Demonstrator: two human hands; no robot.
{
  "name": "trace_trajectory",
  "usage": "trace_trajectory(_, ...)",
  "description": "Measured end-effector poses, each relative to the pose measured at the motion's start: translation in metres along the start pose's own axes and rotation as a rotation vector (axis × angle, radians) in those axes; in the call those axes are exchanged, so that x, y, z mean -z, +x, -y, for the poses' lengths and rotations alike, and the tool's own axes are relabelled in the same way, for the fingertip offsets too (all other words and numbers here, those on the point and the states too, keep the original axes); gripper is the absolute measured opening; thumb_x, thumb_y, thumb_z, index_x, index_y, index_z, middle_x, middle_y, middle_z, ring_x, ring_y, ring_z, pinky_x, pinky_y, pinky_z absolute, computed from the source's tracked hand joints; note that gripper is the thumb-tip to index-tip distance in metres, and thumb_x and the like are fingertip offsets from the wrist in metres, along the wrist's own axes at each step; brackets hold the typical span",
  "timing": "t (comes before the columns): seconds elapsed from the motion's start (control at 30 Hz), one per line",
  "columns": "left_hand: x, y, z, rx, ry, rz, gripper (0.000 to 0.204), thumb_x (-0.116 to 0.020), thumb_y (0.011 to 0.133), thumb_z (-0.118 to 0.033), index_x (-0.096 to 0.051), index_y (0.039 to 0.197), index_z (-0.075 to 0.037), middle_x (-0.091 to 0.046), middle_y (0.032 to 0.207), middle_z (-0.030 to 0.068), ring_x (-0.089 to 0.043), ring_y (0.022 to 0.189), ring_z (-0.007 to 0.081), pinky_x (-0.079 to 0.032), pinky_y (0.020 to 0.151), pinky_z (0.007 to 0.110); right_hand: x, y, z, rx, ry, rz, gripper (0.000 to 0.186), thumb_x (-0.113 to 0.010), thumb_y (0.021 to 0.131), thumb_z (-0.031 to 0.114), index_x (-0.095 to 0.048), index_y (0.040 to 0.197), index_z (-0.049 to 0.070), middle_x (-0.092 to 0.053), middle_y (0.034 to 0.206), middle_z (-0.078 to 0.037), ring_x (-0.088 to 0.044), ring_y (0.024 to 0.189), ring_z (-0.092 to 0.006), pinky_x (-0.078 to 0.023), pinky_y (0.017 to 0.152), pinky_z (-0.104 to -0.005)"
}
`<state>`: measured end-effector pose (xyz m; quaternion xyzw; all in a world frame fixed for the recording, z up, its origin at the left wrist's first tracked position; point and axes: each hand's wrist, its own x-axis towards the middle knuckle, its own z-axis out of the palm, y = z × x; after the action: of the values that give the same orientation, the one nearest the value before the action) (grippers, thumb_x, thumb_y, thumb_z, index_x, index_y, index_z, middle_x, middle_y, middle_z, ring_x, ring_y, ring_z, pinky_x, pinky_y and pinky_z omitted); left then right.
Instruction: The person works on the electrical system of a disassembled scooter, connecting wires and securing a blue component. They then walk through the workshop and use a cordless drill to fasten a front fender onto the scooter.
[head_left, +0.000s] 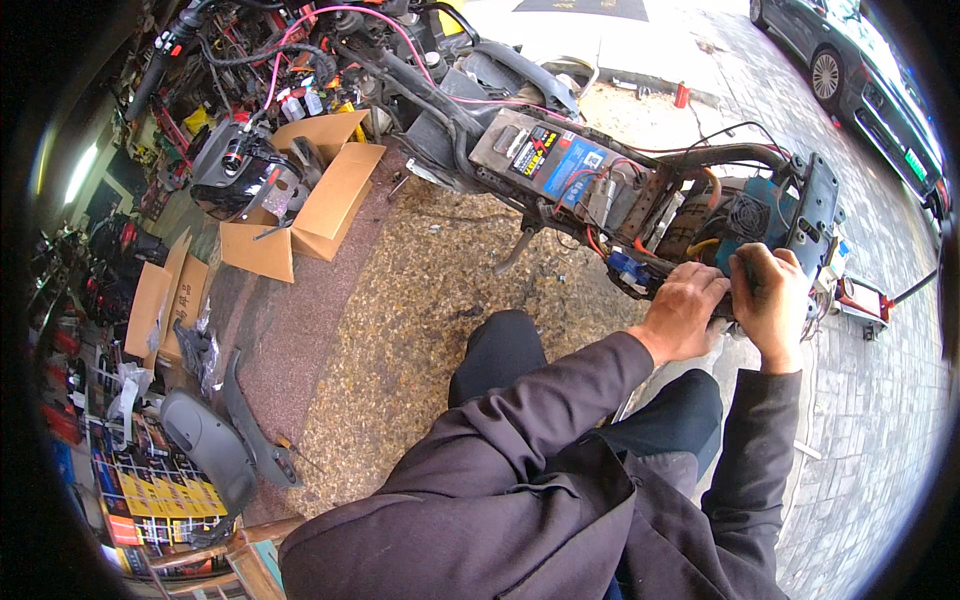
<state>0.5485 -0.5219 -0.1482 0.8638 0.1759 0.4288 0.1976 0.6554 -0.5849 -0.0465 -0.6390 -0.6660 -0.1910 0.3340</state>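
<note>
A stripped scooter frame (620, 245) lies across the upper right, with a battery (550, 160), loose wires, a blue connector (628, 270) and a black fan (750, 218) on it. My left hand (680, 310) is curled at a dark part along the frame's lower rear side, below the fan. My right hand (768, 300) is closed just to its right, thumb and fingers bent against the same area. What both hands grip is hidden behind their fingers.
Open cardboard boxes (330, 210) and removed grey body panels (205, 450) sit on the left among cluttered parts. A red floor jack (860, 300) is beside the frame's right end. A dark car (850, 75) stands on the paving (890, 400) at top right.
</note>
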Motion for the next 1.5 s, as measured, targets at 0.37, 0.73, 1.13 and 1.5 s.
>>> trace_trajectory(0.37,0.0006,-0.0007,-0.0010,0.003,0.013,-0.006,0.048,-0.073,0.064,-0.016,-0.060,0.108,-0.001,-0.058,0.112,0.0166,-0.052,0.111,0.0338,-0.039,0.100,0.043,0.0000,-0.0001,0.0004,-0.013,-0.002,-0.005,0.006,-0.067,0.078,0.011,-0.062,0.078,0.009,-0.060,0.063,-0.011,-0.057,0.061,-0.0311,-0.044,0.061,-0.0387)
trace_trajectory(0.73,-0.0012,-0.0006,0.0007,-0.001,-0.012,-0.005,0.047,-0.071,0.066,-0.014,-0.059,0.109,-0.001,-0.057,0.111,0.0170,-0.051,0.110,0.0341,-0.038,0.101,0.044,-0.0006,0.0005,-0.0002,-0.005,0.003,-0.013,0.006,-0.067,0.079,0.010,-0.062,0.078,0.009,-0.060,0.062,-0.011,-0.057,0.060,-0.0315,-0.045,0.062,-0.0381)
trace_trajectory(1.13,-0.0050,-0.0011,0.0031,0.002,-0.037,-0.001,0.050,-0.071,0.065,-0.014,-0.055,0.111,-0.003,-0.055,0.111,0.0162,-0.049,0.111,0.0351,-0.033,0.104,0.047,-0.0025,0.0021,-0.0007,-0.003,0.001,-0.005,0.007,-0.068,0.079,0.010,-0.062,0.079,0.008,-0.060,0.063,-0.011,-0.057,0.062,-0.0311,-0.045,0.063,-0.0377)
trace_trajectory(1.5,-0.0075,-0.0003,0.0084,0.004,-0.083,-0.033,0.050,-0.069,0.065,-0.014,-0.056,0.112,-0.003,-0.054,0.113,0.0167,-0.048,0.113,0.0366,-0.032,0.105,0.050,-0.0063,0.0044,-0.0026,0.000,-0.008,0.015,0.008,-0.068,0.076,0.004,-0.063,0.082,0.006,-0.059,0.062,-0.009,-0.054,0.056,-0.0265,-0.044,0.062,-0.0341)
